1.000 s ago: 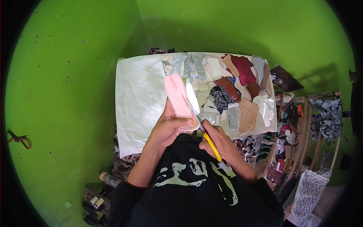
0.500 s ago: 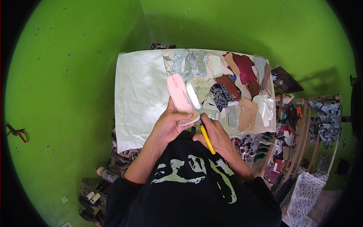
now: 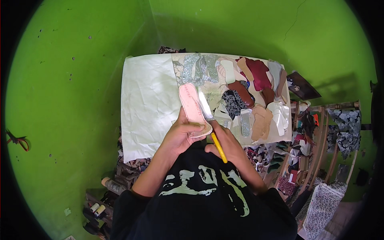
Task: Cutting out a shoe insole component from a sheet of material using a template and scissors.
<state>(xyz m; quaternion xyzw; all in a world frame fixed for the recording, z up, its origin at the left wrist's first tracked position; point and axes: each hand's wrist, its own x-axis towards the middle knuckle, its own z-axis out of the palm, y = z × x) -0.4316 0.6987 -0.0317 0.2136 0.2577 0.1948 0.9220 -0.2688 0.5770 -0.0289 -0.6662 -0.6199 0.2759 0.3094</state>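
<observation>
Our left hand clasping a pink insole, our right hand curled round a yellow-handled tool, cut pieces far right

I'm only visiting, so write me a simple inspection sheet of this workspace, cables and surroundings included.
Surface: tabletop, with a white sheet over its left part.
Work things: pink sole-shaped piece; yellow-handled tool, its tip unclear.
Clutter: maroon piece, brown piece, dark shreds on the table's right side.
Hands: left hand, fingers gripping the pink sole-shaped piece; right hand, holding the yellow-handled tool.
Cables: nothing seen.
Surroundings: green walls; patterned cloth hanging at right.
</observation>
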